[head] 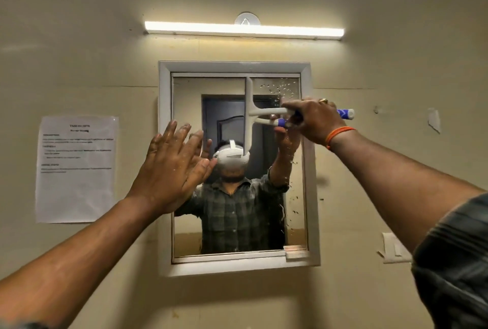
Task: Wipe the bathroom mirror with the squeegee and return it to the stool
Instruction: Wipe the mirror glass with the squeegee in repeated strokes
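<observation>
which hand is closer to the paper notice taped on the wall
Left. The left hand is raised flat at the mirror's left edge, just right of the paper notice. The right hand grips the squeegee across the mirror, far from it.

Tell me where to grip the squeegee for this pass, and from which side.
Grip the blue-and-white handle, coming from the right, as the right hand does now. The squeegee has its blade upright against the mirror, and the handle sticks out sideways to the right, clear of the glass. The left hand is open.
</observation>
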